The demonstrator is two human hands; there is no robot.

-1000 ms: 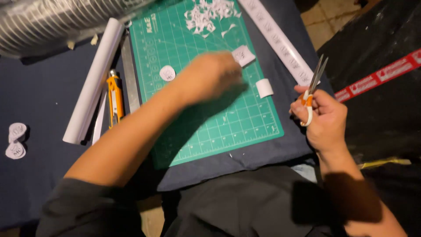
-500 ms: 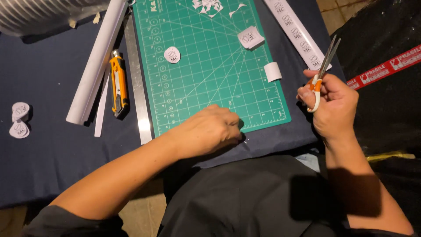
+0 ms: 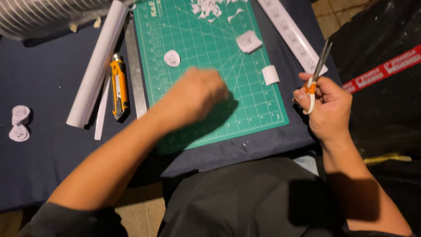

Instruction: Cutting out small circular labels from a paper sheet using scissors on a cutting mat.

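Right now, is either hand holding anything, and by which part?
The right hand holds scissors by their orange and white handles, blades pointing up and closed. The left hand is blurred over the green cutting mat; whether it holds anything cannot be told.

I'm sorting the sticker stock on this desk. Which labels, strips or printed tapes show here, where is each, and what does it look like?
Round sticker: small, white, dark print, on the green cutting mat, beyond the left hand.
Square label piece: white, far on the mat.
Curled blank strip: white, at the mat's right edge.
Long label strip: white, repeated marks, right of the mat.
Two cut stickers: pale, far left on dark cloth.
Red tape: white print, on black at right.
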